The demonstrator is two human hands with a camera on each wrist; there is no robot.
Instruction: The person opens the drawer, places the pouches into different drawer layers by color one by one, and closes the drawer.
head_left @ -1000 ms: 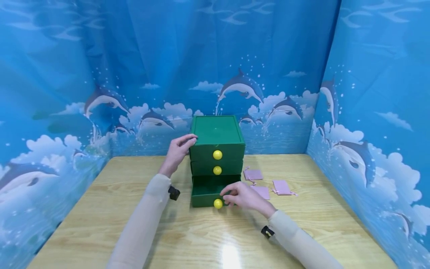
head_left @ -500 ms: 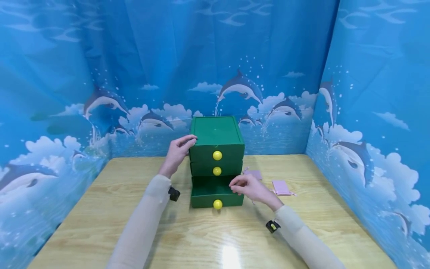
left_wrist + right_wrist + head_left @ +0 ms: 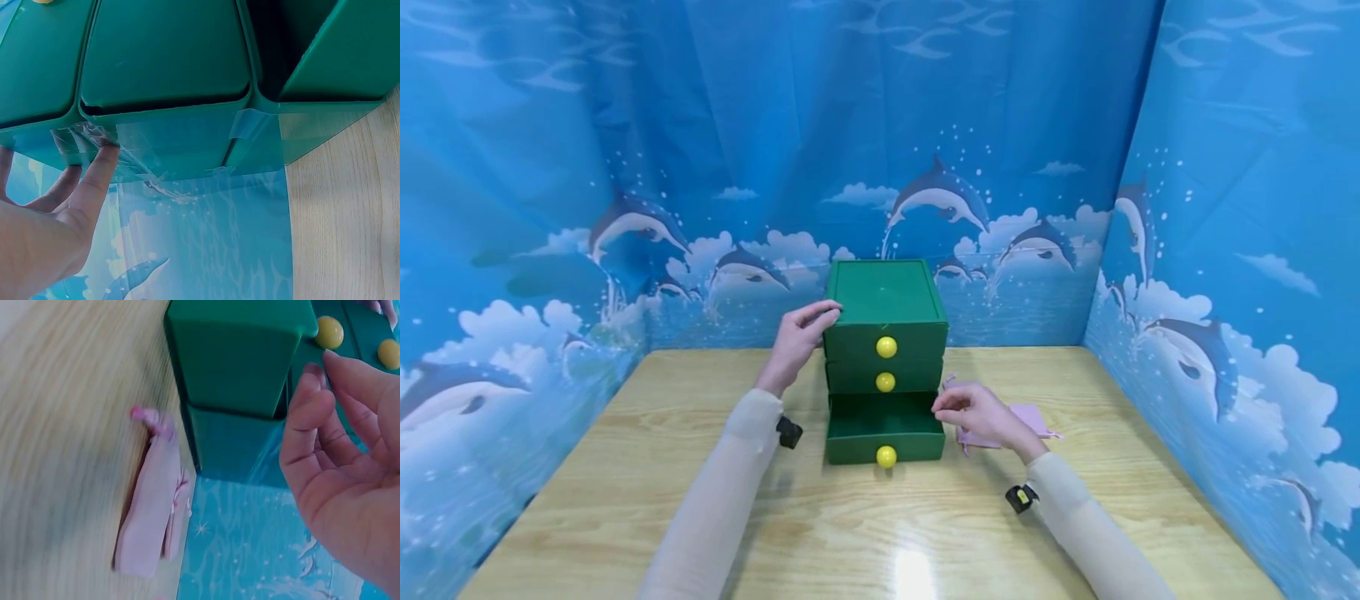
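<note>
A green three-drawer cabinet with round yellow knobs stands on the table. Its bottom drawer is pulled out and nothing shows inside it; the upper two are closed. My left hand rests its fingers on the cabinet's left side near the top edge; in the left wrist view a fingertip touches clear tape there. To the right of the pulled-out drawer, my right hand hovers with loosely bent fingers and holds nothing. Below and beyond it lie pink drawstring pouches, partly hidden by the hand in the head view.
One pink pouch lies farther right on the wooden table. Blue dolphin-print curtains rise behind the table and along both sides.
My right hand has moved from the bottom drawer's front, close to its knob, up and right to beside the drawer, over the pouches. The left hand stays put.
</note>
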